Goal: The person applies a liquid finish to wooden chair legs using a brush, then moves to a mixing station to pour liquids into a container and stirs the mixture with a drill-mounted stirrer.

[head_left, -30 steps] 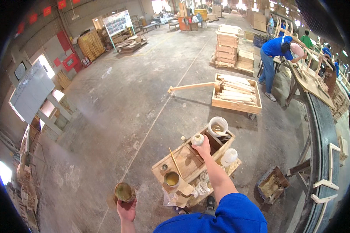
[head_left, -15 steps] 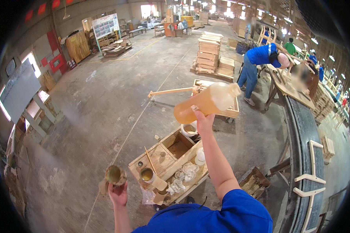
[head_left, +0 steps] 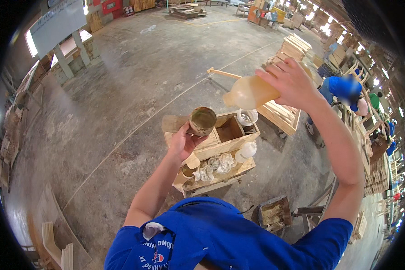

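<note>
High on the right, my right hand point(head_left: 292, 83) is wrapped round a translucent plastic bottle point(head_left: 252, 93) of amber liquid. The bottle lies tipped, its neck pointing left and slightly down toward a stained cup point(head_left: 202, 118). My left hand point(head_left: 184, 143) grips that cup from below; its dark, coated inside faces up. A flat tan piece point(head_left: 173, 123) sticks out to the cup's left, and I cannot tell whether it is its handle. Between bottle mouth and cup there is a gap, and no stream of liquid is visible. Below both stands a wooden box cart point(head_left: 227, 148).
On the cart are crumpled white rags point(head_left: 221, 163), a white bottle point(head_left: 246, 152) and another cup point(head_left: 188, 171). A white bucket point(head_left: 247, 117) sits at its far corner. Beyond is a wooden crate point(head_left: 281, 118); a worker in blue point(head_left: 342, 87) bends at the right. A worn box point(head_left: 274, 213) lies nearby.
The bottle has swung from neck up and right to neck left and down. My left hand has brought the cup up and right, over the cart. The view has shifted too.
</note>
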A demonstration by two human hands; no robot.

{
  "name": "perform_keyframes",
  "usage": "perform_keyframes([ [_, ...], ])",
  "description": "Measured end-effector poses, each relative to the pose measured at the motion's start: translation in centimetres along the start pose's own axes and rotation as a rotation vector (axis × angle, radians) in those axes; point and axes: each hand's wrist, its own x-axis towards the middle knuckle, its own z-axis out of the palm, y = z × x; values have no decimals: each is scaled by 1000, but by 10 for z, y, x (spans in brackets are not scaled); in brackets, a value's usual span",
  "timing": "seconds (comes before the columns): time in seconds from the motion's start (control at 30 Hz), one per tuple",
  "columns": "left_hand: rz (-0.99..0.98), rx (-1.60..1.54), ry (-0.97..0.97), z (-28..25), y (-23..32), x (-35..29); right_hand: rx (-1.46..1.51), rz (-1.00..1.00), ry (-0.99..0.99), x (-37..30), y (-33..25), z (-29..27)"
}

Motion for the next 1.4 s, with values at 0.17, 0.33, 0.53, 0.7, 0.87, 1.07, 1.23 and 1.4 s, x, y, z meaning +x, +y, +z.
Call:
perform_keyframes([
  [0.17, -42, -53, -31, -9, -5, -6, -62, -45, -253, 46, -20, -37],
  [0.33, -65, -60, -72, -13, -3, -19, -117, -54, -520, 78, -44, -63],
  [0.53, -100, -136, -120, -23, 3, -36, -131, -22, -704, 101, -67, -96],
  [0.7, -156, -140, -97, -18, 6, -46, -136, 69, -905, 111, -77, -117],
  [0.87, -152, -150, -132, -28, 9, -47, -134, 90, -893, 118, -86, -131],
  [1.07, -185, -134, -143, -27, 11, -50, -157, 33, -803, 113, -90, -130],
  [1.23, -207, -125, -170, -31, 11, -50, -141, 52, -853, 116, -93, -135],
  [1.4, -215, -124, -163, -32, 12, -50, -145, 40, -812, 114, -92, -135],
])
